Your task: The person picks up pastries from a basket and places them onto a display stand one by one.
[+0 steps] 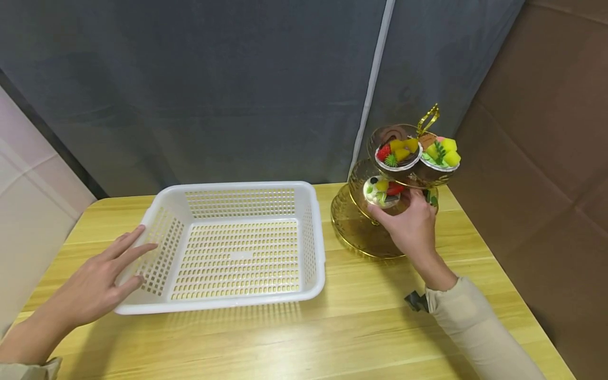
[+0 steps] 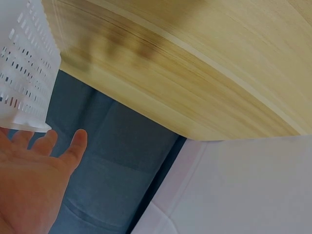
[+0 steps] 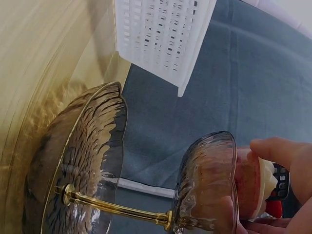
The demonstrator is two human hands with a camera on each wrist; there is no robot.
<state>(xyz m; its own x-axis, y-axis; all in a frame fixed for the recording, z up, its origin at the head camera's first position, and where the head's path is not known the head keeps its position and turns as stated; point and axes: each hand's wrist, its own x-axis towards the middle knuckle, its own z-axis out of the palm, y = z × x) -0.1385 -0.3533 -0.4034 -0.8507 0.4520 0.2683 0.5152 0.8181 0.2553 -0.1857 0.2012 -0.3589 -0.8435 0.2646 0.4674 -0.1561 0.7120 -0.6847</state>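
Observation:
My right hand [image 1: 412, 224] reaches into the middle tier of a gold-rimmed, three-tier glass stand [image 1: 364, 244]. Its thumb and fingers grip a fruit-topped cream cake cup [image 1: 380, 191]. In the right wrist view, the cake cup [image 3: 247, 178] shows a reddish side and a cream top, between the thumb and the lower fingers, at the edge of the glass tier. Over on the left, my left hand [image 1: 97, 279] lies with extended fingers at the left rim of a white perforated plastic basket [image 1: 319, 264]. No cakes are in the basket.
Two fruit-topped cake cups [image 1: 399, 158] and some brown ones crowd the stand's top tier, under a gold loop handle [image 1: 428, 119]. Everything stands on a wooden table [image 1: 266, 348]. Grey curtains [image 1: 214, 89] hang behind, with a brown cloth [image 1: 546, 148] along the right.

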